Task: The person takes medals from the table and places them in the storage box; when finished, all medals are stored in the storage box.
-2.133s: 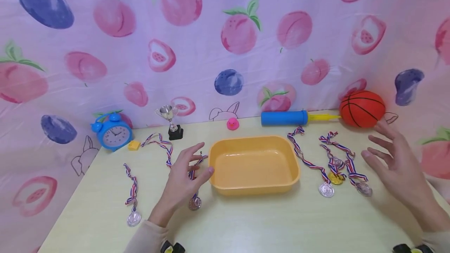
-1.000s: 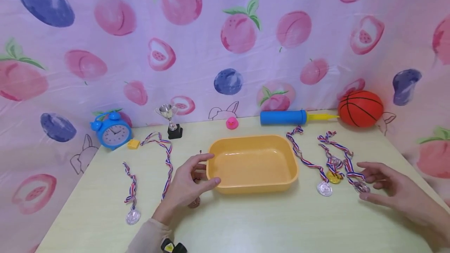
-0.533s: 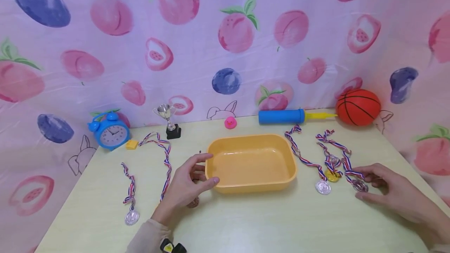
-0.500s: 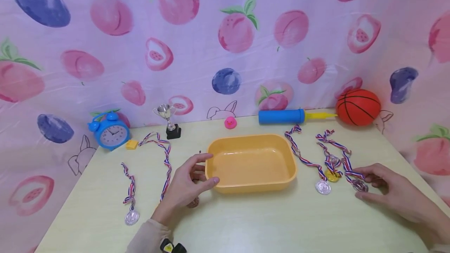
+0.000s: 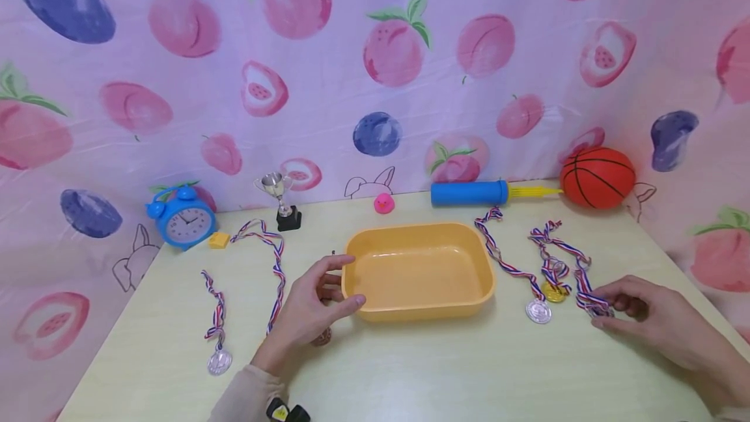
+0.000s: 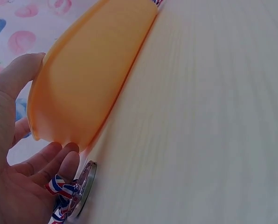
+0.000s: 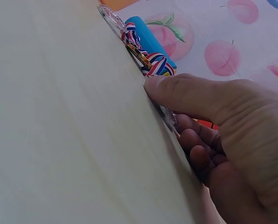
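At the near edge: beige sleeve and black wrist-mounted device with a yellow mark, both on the left arm. Under all items: pale wood-grain tabletop.

Near left: round silver medal on a striped red, white and blue ribbon, flat on the tabletop and well apart from either hand. Further right: round bronze medal, partly hidden, just beside the lower fingers of the left hand.

Near right: right hand, thumb and curled fingers pinching a dark metallic medal close to the tabletop, with a striped ribbon partly across its face.

Centre: left hand, in a grip on the left end of a yellow-orange rectangular plastic tray; thumb and forefinger over the rim, remaining fingers against the outer wall. Tray position: upright on the tabletop, between the hands.

Between tray and right hand: second silver disc, then gold-coloured disc, both with striped ribbons.

Back row, left to right: blue twin-bell alarm clock with small yellow block just beside; silver two-handled trophy cup on a black base; pink toy duck; blue cylinder with yellow tapered end; orange-red ball with black seams. Farthest: pink fruit-print fabric backdrop.
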Demonstrator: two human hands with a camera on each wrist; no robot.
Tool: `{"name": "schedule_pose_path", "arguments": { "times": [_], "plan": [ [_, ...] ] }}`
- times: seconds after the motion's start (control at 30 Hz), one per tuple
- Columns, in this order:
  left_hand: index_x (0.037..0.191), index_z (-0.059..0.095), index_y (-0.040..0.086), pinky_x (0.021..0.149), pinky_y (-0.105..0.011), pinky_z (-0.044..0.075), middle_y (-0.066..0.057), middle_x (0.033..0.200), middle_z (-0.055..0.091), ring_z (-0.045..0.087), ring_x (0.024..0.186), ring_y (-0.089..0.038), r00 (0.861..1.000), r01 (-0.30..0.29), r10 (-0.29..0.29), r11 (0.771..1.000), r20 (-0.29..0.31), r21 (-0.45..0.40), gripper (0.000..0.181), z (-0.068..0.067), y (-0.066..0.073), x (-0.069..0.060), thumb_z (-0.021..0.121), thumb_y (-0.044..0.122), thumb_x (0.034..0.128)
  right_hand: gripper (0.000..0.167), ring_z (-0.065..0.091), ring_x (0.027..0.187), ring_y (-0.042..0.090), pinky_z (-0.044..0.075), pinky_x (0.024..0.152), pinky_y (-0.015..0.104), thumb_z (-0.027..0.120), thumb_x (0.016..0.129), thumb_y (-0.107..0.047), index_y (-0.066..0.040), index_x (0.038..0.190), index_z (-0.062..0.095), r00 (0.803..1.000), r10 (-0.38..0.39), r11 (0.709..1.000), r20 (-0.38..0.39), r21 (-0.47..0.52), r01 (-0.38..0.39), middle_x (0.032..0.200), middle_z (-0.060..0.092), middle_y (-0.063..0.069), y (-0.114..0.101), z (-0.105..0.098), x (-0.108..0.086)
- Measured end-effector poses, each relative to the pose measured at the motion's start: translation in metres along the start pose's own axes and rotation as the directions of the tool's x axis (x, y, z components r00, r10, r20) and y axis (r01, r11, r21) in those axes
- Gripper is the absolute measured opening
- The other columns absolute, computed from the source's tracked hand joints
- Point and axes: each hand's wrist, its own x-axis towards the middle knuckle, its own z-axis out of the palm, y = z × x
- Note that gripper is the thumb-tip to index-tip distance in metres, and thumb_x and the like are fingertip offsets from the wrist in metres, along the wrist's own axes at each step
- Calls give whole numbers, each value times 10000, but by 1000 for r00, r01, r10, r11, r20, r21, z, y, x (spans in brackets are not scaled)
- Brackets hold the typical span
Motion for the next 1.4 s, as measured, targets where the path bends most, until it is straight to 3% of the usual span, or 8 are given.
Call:
{"name": "schedule_pose_path", "arguments": {
  "times": [0.2, 0.37, 0.6, 0.7, 0.87, 1.0, 1.17, 1.4],
  "plan": [
    [1527, 627, 321, 946, -373, 640, -134, 1337, 721, 750, 1061, -270, 1000, -4, 4, 1000, 8, -8, 695, 0, -2, -1, 950, 280, 913, 358, 538, 810, 75, 423, 670, 190, 992, 831, -105, -154, 1141, 821, 997, -36, 999, -62, 11, 37, 930, 649, -45, 2, 2, -1],
    [1526, 627, 302, 926, -352, 644, -148, 1324, 728, 753, 1050, -277, 1000, -12, 12, 1000, 12, -22, 694, 0, -2, -2, 949, 255, 912, 362, 536, 752, 67, 421, 611, 189, 988, 826, -63, -104, 1144, 820, 989, -18, 1000, -147, 11, 20, 899, 639, -42, 3, 4, -1],
    [1525, 624, 311, 951, -371, 640, -114, 1352, 705, 746, 1077, -272, 1000, -5, 5, 1000, 9, -4, 699, -2, 3, 0, 954, 267, 910, 410, 613, 821, -26, 529, 730, 55, 916, 850, 93, 31, 1225, 762, 968, 11, 984, -252, 176, 35, 970, 685, -111, 7, 1, 4],
    [1528, 621, 323, 969, -385, 634, -89, 1379, 689, 741, 1096, -271, 1000, 2, -2, 1000, 10, 4, 703, -2, 4, 2, 956, 281, 910, 410, 617, 826, -29, 527, 745, 50, 896, 865, 110, 38, 1243, 754, 958, 29, 971, -284, 234, 40, 957, 682, -116, 6, -1, 6],
    [1532, 619, 319, 973, -380, 635, -55, 1414, 669, 738, 1115, -271, 1000, 12, -12, 1000, 16, 5, 706, -3, 5, 3, 955, 276, 912, 400, 625, 876, -4, 538, 784, 59, 841, 946, 77, 9, 1323, 725, 957, 112, 942, -267, 336, -17, 1035, 663, -89, -3, -6, 6],
    [1530, 621, 320, 971, -377, 638, -50, 1405, 671, 738, 1118, -276, 1000, 11, -11, 1000, 20, -1, 706, -3, 4, 2, 956, 269, 911, 379, 616, 907, -1, 519, 815, 40, 824, 975, 47, -6, 1334, 712, 950, 129, 938, -285, 345, -24, 1086, 630, -71, -12, -12, 12],
    [1530, 623, 316, 970, -386, 636, -51, 1401, 674, 737, 1114, -284, 1000, 6, -5, 1000, 22, -6, 707, -3, 2, 2, 957, 262, 910, 358, 618, 902, -32, 489, 866, 7, 835, 952, 66, -7, 1279, 710, 932, 72, 954, -354, 299, 39, 1069, 637, -101, -24, -24, 28],
    [1532, 623, 314, 968, -391, 637, -57, 1398, 683, 745, 1105, -280, 1000, 5, -5, 1000, 24, -2, 707, -3, 1, 1, 956, 263, 910, 366, 611, 882, -2, 501, 817, 23, 811, 915, 152, 52, 1253, 712, 885, 47, 938, -464, 326, 121, 1033, 647, -104, -43, -42, 54]
  ]
}}
